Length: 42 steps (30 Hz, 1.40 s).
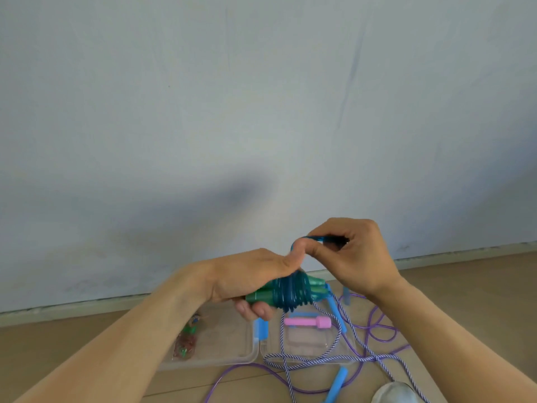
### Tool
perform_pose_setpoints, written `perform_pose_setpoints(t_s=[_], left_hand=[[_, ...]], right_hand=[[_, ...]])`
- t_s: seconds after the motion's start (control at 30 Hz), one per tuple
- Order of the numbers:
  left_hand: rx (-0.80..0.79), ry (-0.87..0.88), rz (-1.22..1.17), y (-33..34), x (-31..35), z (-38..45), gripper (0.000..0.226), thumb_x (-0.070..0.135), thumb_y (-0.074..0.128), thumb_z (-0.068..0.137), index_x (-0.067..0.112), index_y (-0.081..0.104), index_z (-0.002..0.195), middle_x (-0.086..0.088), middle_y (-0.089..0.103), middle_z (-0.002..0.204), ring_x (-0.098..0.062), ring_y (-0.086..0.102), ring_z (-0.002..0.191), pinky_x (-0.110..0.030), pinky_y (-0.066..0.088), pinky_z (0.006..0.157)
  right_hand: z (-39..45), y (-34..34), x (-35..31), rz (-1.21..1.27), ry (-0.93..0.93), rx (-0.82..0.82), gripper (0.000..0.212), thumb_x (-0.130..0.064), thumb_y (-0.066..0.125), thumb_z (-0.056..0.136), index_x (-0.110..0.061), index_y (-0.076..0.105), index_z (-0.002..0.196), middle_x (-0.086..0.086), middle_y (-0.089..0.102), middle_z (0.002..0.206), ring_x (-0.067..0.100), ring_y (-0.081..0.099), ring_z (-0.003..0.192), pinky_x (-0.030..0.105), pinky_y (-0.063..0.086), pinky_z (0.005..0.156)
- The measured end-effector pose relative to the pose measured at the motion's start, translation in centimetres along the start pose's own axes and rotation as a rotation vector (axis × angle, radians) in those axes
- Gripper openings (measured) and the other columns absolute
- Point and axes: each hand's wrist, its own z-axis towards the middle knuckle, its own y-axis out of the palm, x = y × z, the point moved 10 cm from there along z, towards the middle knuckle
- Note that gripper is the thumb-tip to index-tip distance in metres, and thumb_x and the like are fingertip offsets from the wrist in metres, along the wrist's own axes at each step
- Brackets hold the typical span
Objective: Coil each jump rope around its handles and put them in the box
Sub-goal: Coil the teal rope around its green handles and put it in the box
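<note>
Head cam view, the only one here. The left hand (pixel 247 280) is wrapped around a pair of green plastic jump rope handles (pixel 290 289), held side by side and lying roughly sideways, up in the air above the floor. A translucent teal-blue rope (pixel 292 295) is wound in a tight stack of coils around the middle of those handles, right next to the left hand's fingers (pixel 255 311), which curl under from below. The right hand (pixel 351 254) is a bit higher and to the right, pinching the loose end loop of that same teal rope between thumb and fingertips, so that loop arcs over just above the left thumb.

Down on the wooden floor (pixel 465 286) below the hands sits a clear plastic box (pixel 223 353) with a blue latch (pixel 261 328), and beside it, touching, what looks like its clear lid (pixel 305 341). Something small and colourful lies in the box's left part, too blurry to tell what. A pink plastic handle (pixel 309 321) lies on the lid. A blue-and-white striped braided rope (pixel 325 359) with light blue foam handles (pixel 337 382) sprawls uncoiled across the lid and floor, tangled up with a translucent purple rope (pixel 374 321) looping around to the right. A white rounded thing (pixel 395 394) pokes in at the bottom edge, can't tell what. The pale blue-grey wall (pixel 261 97) fills everything above.
</note>
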Motion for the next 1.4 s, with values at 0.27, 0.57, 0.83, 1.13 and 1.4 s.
perform_pose_setpoints(t_s=[0.27, 0.57, 0.83, 1.13, 1.4], left_hand=[[0.275, 0.257, 0.016, -2.9, 2.4, -0.1, 0.041, 0.051, 0.042, 0.099, 0.015, 0.058, 0.109, -0.017, 0.061, 0.064, -0.023, 0.046, 0.042, -0.024, 0.031, 0.043], [0.320, 0.169, 0.057, -3.8, 0.8, 0.0, 0.032, 0.035, 0.042, 0.104, 0.021, 0.050, 0.130, -0.018, 0.073, 0.099, -0.026, 0.069, 0.086, -0.033, 0.052, 0.074], [0.302, 0.082, -0.060, -3.8, -0.3, 0.5, 0.040, 0.033, 0.039, 0.099, -0.001, 0.057, 0.108, -0.023, 0.065, 0.075, -0.032, 0.054, 0.067, -0.036, 0.046, 0.063], [0.459, 0.253, -0.255, -4.7, 1.9, -0.2, 0.068, 0.038, 0.019, 0.104, -0.009, 0.066, 0.090, -0.015, 0.045, 0.047, -0.024, 0.037, 0.039, -0.030, 0.038, 0.047], [0.629, 0.077, -0.622, -7.1, -1.3, -0.8, 0.047, 0.032, 0.030, 0.101, 0.003, 0.066, 0.100, -0.011, 0.054, 0.058, -0.022, 0.045, 0.044, -0.027, 0.044, 0.049]], right_hand=[[0.1, 1.0, 3.7, 0.137, 0.235, -0.058, 0.025, -0.035, 0.065, 0.091, -0.016, 0.076, 0.079, 0.018, 0.064, 0.068, 0.014, 0.043, 0.059, 0.031, 0.036, 0.054], [-1.0, 3.3, 6.1, 0.211, 0.432, -0.193, 0.018, -0.013, 0.053, 0.099, -0.018, 0.071, 0.097, -0.005, 0.059, 0.071, 0.006, 0.042, 0.049, 0.018, 0.036, 0.051], [-1.1, 3.1, 5.6, 0.222, 0.439, -0.179, 0.016, -0.022, 0.061, 0.095, -0.019, 0.075, 0.088, -0.009, 0.058, 0.061, 0.004, 0.040, 0.051, 0.016, 0.036, 0.050], [-0.6, 2.5, 3.7, -0.006, 0.277, -0.083, 0.038, -0.044, 0.062, 0.091, -0.014, 0.067, 0.068, -0.009, 0.033, 0.046, 0.007, 0.026, 0.045, 0.016, 0.024, 0.045], [-0.7, 3.3, 3.2, 0.019, 0.260, -0.079, 0.024, -0.030, 0.065, 0.093, -0.015, 0.072, 0.074, -0.008, 0.039, 0.049, 0.006, 0.030, 0.048, 0.017, 0.027, 0.047]])
